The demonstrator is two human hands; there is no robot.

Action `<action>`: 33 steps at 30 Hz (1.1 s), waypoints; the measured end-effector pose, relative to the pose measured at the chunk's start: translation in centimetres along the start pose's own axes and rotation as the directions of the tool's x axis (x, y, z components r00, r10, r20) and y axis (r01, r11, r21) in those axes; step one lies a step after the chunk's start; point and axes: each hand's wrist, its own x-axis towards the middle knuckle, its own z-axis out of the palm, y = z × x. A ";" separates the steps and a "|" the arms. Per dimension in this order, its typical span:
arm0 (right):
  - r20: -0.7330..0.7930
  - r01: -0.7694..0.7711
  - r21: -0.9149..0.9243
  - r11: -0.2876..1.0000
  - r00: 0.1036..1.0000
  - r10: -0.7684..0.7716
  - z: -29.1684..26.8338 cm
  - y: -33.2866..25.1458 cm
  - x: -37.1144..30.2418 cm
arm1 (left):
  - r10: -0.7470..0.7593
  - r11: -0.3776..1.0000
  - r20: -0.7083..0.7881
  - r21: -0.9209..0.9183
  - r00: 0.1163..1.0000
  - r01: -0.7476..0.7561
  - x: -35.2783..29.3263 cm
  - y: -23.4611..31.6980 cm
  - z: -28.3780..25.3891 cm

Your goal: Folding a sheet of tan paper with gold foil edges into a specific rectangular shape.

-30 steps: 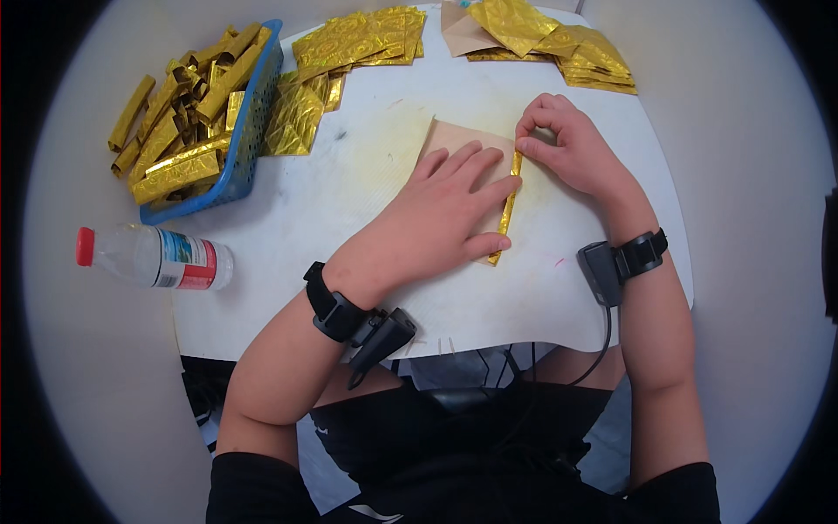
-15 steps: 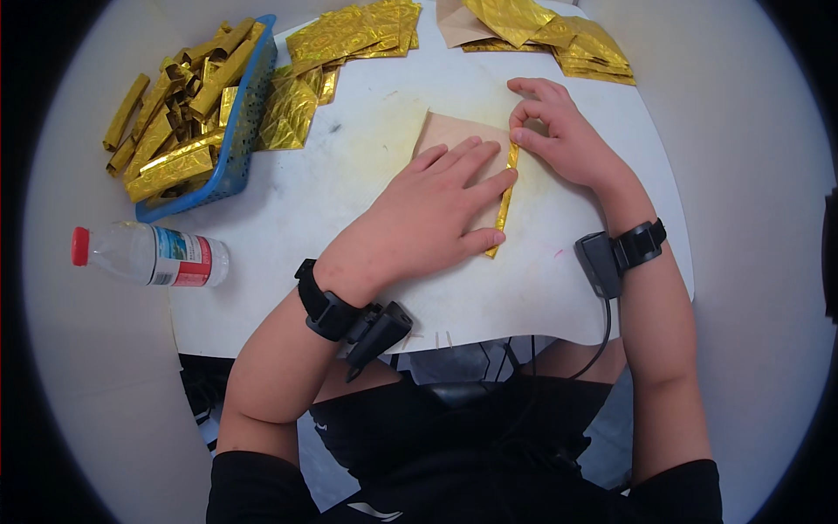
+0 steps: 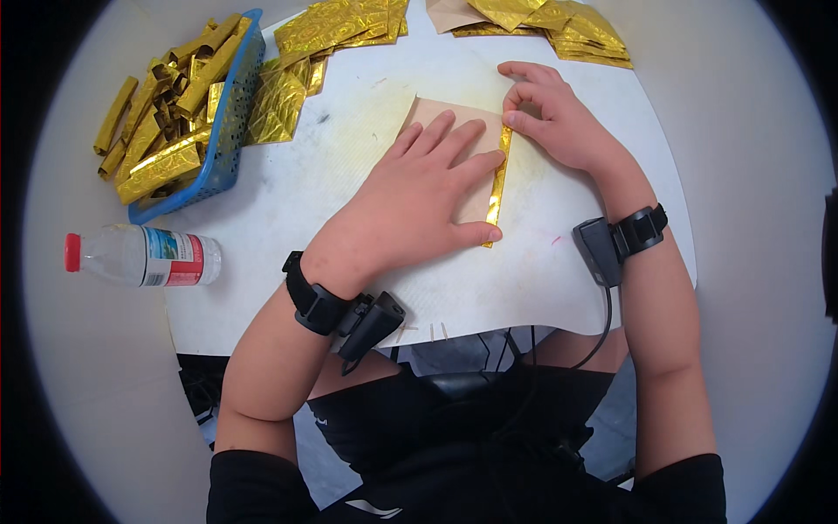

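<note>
Storing gold rolls (image 3: 161, 173) in the basket (image 3: 229, 122), likely to leave room. Pressing the left hand (image 3: 397, 196), spread wide, on the paper (image 3: 477, 194) in the middle, maybe to stop slipping. Touching the top of the gold edge (image 3: 497, 188) with the right hand (image 3: 559, 127), curled narrow; cannot tell if pinching.

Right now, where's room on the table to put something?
The white table has bare patches between the bottle and left wrist strap, and between the brown sheet and right wrist strap. It's crowded along the far edge with gold sheets, and far left around the basket of gold rolls.
</note>
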 end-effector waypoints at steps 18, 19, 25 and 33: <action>0.161 -0.074 -0.027 0.997 0.984 0.077 -0.6 -2.7 -1.0 | -0.063 0.997 -0.040 0.030 0.997 0.064 0.1 -0.3 0.3; 0.179 -0.080 -0.055 0.995 0.980 0.088 -0.6 -2.9 -0.9 | -0.066 0.997 -0.050 0.034 0.997 0.068 0.0 -0.3 0.4; 0.227 -0.054 -0.133 0.990 0.970 0.084 -0.6 -3.2 -1.1 | -0.069 0.996 -0.040 0.046 0.997 0.071 0.1 -0.4 0.5; 0.300 -0.002 -0.185 0.983 0.952 0.059 -0.6 -4.4 -1.6 | -0.069 0.997 -0.029 0.038 0.997 0.070 0.1 -0.6 0.5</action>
